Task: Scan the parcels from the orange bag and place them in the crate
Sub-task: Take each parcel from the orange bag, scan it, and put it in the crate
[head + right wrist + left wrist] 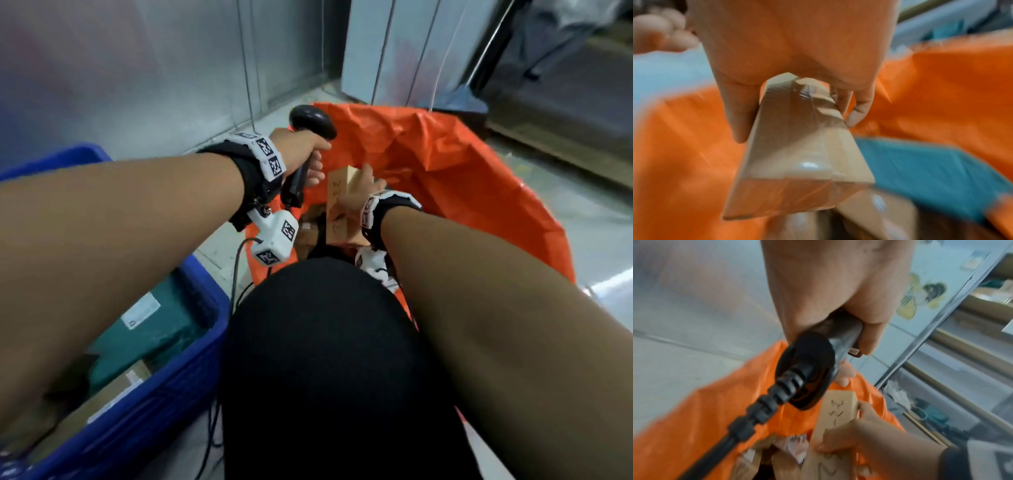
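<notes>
Cardboard, taped and scribbled on: that was the narrow parcel [343, 202] my right hand [363, 192] clamped, thumb on one long side and fingers on the other, lifted just above the mouth of the orange bag [445, 164]. More boxes and a teal parcel [931, 175] lay inside the bag. My left hand [301, 150] was wrapped round the black scanner [310, 123] handle, above the bag's near-left rim. Left of the bag stood the blue crate [191, 359], parcels already in it
</notes>
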